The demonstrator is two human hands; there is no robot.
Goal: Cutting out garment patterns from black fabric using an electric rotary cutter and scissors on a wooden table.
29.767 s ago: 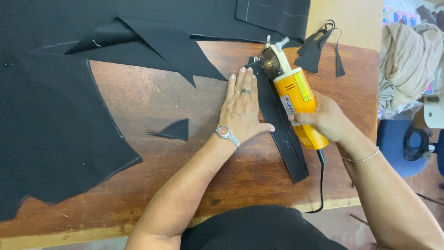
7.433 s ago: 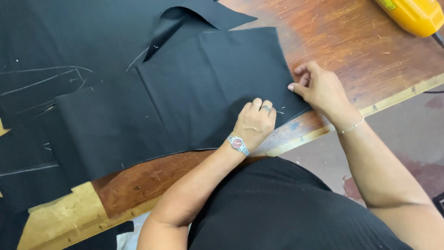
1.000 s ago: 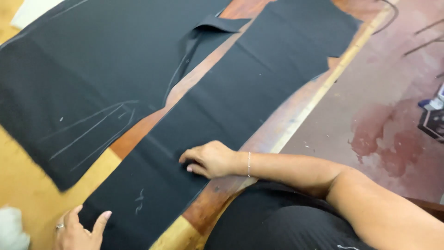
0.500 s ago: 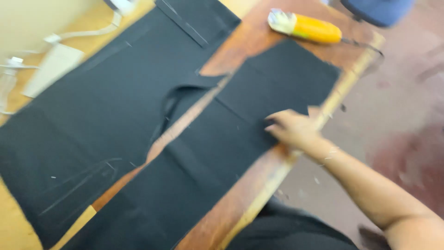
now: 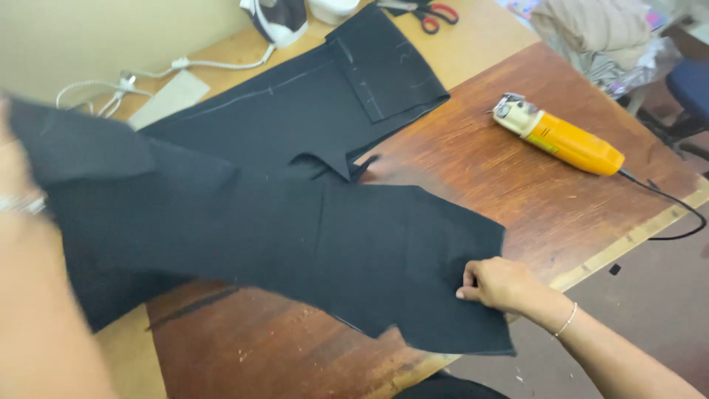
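A long cut piece of black cloth (image 5: 295, 244) hangs in the air above the counter (image 5: 517, 185), stretched between the person's two hands. Its long axis runs from the upper left down to the lower right. The right hand (image 5: 498, 284) is at the lower right end, fingers (image 5: 469, 281) closed in a pinch on the cloth's edge, just above the counter's near rim. The left hand (image 5: 15, 177) is at the far upper left end, close to the camera and blurred; the cloth seems to rise to it, but I cannot tell how its fingers are set. So the cloth lies leftward and away from the right fingers, and the right hand is the one nearer the counter.

The cloth is matte, dark and limp, with straight cut sides and a ragged angled corner near the right hand. Beneath and behind it a second black piece (image 5: 325, 103) lies flat, with faint chalk lines on it. The counter is worn reddish wood with a paler rim. A yellow electric cutter (image 5: 561, 137) rests well to the right of the cloth, its black cord trailing off the edge. Red-handled scissors (image 5: 428, 11) and an iron (image 5: 277, 18) sit at the far side.
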